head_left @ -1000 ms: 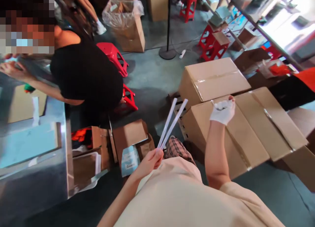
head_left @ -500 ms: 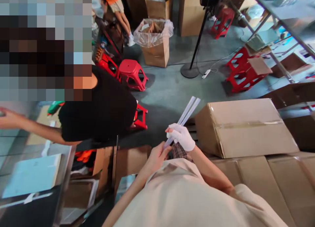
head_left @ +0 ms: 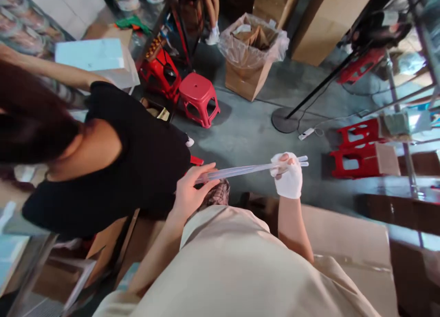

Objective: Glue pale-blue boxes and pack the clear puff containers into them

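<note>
Two long, thin, translucent plastic strips [head_left: 237,171] stretch sideways in front of my body, lying nearly side by side. My right hand [head_left: 288,174], in a white glove that leaves fingertips bare, is closed around them near their right end, and short ends stick out past the fist. At the other end, my bare left hand [head_left: 190,188] holds the strips between thumb and fingers. Whether they are flat or hollow I cannot tell.
A co-worker in a black top [head_left: 144,156] is close on my left. A red stool [head_left: 197,90] and a carton lined with a plastic bag [head_left: 245,81] stand ahead. To the right are a fan stand [head_left: 285,120], stacked red stools [head_left: 355,161] and a large carton [head_left: 347,234].
My hands have moved apart, the right one sliding to the strips' far end. The strips have swung from slanting forward to nearly level across my view. My view has turned.
</note>
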{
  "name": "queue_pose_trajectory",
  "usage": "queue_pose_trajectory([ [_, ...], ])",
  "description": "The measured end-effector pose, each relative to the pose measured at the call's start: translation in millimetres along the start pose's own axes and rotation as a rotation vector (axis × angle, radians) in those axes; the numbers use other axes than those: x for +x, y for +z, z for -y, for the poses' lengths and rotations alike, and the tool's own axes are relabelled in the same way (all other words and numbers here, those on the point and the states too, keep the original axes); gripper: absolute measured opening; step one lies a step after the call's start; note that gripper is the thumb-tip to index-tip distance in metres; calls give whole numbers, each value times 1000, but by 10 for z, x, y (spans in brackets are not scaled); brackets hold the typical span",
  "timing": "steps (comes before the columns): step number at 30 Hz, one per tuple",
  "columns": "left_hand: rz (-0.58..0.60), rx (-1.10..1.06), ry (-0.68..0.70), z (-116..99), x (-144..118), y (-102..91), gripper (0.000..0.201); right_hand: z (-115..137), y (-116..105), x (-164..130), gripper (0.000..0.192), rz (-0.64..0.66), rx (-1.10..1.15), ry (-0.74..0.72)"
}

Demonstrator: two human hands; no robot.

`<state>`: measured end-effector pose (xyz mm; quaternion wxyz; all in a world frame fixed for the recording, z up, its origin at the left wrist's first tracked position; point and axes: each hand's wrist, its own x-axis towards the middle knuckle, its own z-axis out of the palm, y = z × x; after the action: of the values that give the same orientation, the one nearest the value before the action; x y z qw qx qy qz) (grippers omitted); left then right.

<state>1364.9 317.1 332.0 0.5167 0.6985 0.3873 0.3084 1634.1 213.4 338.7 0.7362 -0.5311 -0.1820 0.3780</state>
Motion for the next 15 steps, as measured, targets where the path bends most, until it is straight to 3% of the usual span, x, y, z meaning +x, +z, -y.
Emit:
queue_pose_trajectory([
  [4, -48, 67, 79, -90, 981, -46, 45, 120, 157, 880, 46, 30, 10, 17],
  [7, 8, 151, 141, -129, 1650, -70, 34, 191, 231, 1479, 46, 58, 32, 5],
  [11, 184, 210, -31, -40, 2417, 82, 34, 104, 419, 2363, 57, 241, -15, -34],
  [15, 342, 209, -240, 313, 3176, 460, 37, -184, 746, 3421, 72, 447, -83, 34],
])
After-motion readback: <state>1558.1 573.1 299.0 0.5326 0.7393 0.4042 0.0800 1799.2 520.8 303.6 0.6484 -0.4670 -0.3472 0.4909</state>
